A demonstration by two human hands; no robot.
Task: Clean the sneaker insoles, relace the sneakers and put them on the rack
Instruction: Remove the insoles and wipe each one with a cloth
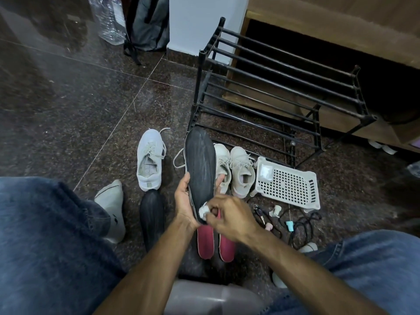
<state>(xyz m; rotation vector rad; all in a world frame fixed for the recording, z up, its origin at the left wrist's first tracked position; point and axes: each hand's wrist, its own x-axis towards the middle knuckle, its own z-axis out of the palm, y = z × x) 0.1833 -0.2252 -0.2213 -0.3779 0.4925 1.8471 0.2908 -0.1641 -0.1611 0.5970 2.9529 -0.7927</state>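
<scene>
My left hand (184, 201) grips a black insole (201, 164) from the side and holds it upright above the floor. My right hand (227, 214) pinches a small white wad of tissue (203, 211) against the insole's heel end. A second black insole (151, 217) lies on the floor to the left. Two red insoles (205, 243) lie side by side under my hands. A white sneaker (150, 159) stands alone on the left. A pair of cream sneakers (241, 170) stands in front of the black metal shoe rack (279, 96).
A white perforated plastic tray (288, 185) lies right of the cream sneakers. Keys, a black cord and small caps (289, 225) are scattered near my right knee. A grey backpack (148, 23) and a plastic bottle (109, 19) stand at the back. My socked foot (112, 210) rests at the left.
</scene>
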